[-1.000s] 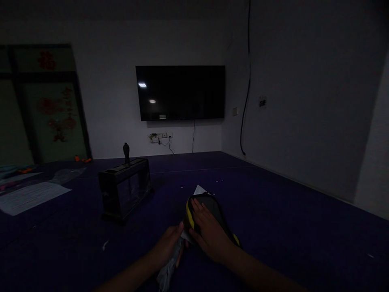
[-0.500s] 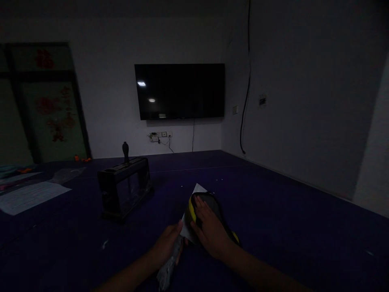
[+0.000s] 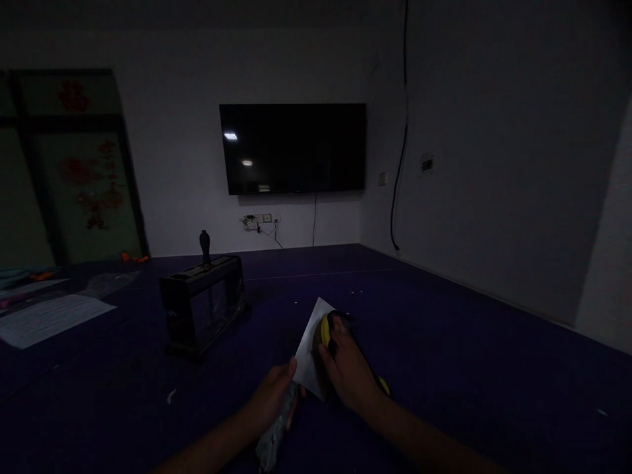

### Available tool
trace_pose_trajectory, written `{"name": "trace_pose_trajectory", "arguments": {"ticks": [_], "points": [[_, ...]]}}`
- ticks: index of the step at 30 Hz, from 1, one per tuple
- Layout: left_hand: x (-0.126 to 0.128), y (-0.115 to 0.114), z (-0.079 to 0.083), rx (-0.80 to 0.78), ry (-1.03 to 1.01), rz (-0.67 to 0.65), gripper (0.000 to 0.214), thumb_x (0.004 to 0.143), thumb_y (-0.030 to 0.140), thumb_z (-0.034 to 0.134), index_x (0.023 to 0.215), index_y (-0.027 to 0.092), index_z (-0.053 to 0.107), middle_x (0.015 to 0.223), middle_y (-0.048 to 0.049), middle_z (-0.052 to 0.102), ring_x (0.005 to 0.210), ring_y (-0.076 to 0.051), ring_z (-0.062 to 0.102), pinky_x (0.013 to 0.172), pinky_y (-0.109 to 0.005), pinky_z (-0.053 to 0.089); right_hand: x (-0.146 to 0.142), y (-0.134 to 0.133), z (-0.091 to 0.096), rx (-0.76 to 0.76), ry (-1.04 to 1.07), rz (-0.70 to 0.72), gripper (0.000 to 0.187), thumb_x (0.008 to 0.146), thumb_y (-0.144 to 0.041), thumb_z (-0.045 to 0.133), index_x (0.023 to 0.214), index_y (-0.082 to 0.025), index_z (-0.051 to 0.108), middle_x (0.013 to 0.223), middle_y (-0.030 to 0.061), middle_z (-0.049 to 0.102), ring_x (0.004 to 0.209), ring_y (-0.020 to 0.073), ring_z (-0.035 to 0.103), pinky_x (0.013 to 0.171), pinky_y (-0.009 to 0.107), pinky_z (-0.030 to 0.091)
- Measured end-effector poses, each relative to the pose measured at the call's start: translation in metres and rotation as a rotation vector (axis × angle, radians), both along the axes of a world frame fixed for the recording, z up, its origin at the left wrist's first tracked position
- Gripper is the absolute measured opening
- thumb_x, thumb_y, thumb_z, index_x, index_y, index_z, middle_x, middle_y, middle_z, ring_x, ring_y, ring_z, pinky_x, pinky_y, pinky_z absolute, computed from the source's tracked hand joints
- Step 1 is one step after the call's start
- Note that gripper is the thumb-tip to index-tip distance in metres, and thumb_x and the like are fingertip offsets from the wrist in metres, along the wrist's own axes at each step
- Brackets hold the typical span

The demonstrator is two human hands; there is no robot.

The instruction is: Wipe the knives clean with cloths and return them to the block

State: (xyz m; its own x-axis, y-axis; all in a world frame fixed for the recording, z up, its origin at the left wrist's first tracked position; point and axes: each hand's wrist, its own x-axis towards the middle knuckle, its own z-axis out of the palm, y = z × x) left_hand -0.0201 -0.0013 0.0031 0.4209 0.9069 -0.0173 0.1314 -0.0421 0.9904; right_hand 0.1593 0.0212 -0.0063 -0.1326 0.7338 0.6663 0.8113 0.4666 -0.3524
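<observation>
My left hand (image 3: 274, 398) is closed on a flat, pale, pointed piece (image 3: 309, 359), with the thumb on its near edge. A grey, crumpled-looking strip (image 3: 271, 441) runs down from the same grip; how the two join is hidden. My right hand (image 3: 353, 372) has its fingers laid along a black-and-yellow padded item (image 3: 324, 330), holding it at the right side of the pale piece. Its kind is too dark to make out, and the hand covers most of it. Both hands are above the dark blue surface (image 3: 444, 342).
A black open frame (image 3: 180, 316) with an upright dark knob (image 3: 205, 247) stands left of my hands. Farther left lie a printed paper sheet (image 3: 54, 316) and clear plastic (image 3: 108, 283). A television (image 3: 296, 148) hangs on the back wall; a cable (image 3: 399, 184) hangs at the right.
My right hand has shifted slightly right with the black-and-yellow item, and more of the pale piece shows. My left hand stays almost still.
</observation>
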Motion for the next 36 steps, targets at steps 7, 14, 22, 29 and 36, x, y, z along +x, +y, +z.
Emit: {"name": "trace_pose_trajectory", "arguments": {"ticks": [7,14,22,29,36], "points": [[0.003,-0.002,0.003,0.003,-0.016,-0.027,0.070,0.067,0.078,0.027,0.069,0.014,0.056,0.033,0.0045,0.043,0.027,-0.009,0.039,0.033,-0.020,0.027,0.002,-0.003,0.007,0.037,-0.079,0.031,0.060,0.091,-0.046,0.032,0.136,-0.007,0.031,0.143,0.0176,0.025,0.133,0.0268,0.020,0.106,0.047,0.027],[0.001,0.002,0.000,0.010,0.028,-0.079,0.069,0.069,0.076,0.028,0.064,0.013,0.056,0.035,0.0037,0.043,0.027,-0.009,0.038,0.033,-0.020,0.027,-0.004,-0.013,0.018,0.058,-0.237,0.224,0.057,0.092,-0.040,0.033,0.140,-0.011,0.020,0.146,0.0104,0.022,0.134,0.0219,0.015,0.108,0.045,0.023],[0.003,-0.004,0.006,0.036,0.028,-0.049,0.069,0.067,0.077,0.028,0.062,0.014,0.055,0.034,0.0041,0.042,0.028,-0.009,0.039,0.033,-0.020,0.027,-0.004,-0.012,0.016,0.056,-0.196,0.234,0.058,0.092,-0.038,0.034,0.142,-0.017,0.013,0.147,0.0075,0.019,0.134,0.0216,0.016,0.108,0.045,0.024],[0.002,-0.002,0.003,0.026,-0.006,-0.054,0.069,0.070,0.076,0.024,0.066,0.015,0.055,0.033,0.0047,0.042,0.026,-0.009,0.038,0.033,-0.020,0.025,0.000,-0.006,0.012,0.031,-0.044,0.184,0.057,0.092,-0.041,0.034,0.140,-0.016,0.020,0.146,0.0097,0.021,0.134,0.0232,0.017,0.108,0.047,0.023],[0.000,-0.001,0.001,0.047,0.025,-0.056,0.071,0.070,0.077,0.023,0.064,0.014,0.055,0.034,0.0038,0.042,0.028,-0.009,0.039,0.035,-0.021,0.026,0.005,0.007,0.006,-0.050,0.171,0.093,0.059,0.091,-0.045,0.034,0.139,-0.012,0.026,0.145,0.0127,0.022,0.133,0.0251,0.019,0.108,0.047,0.021]]}}
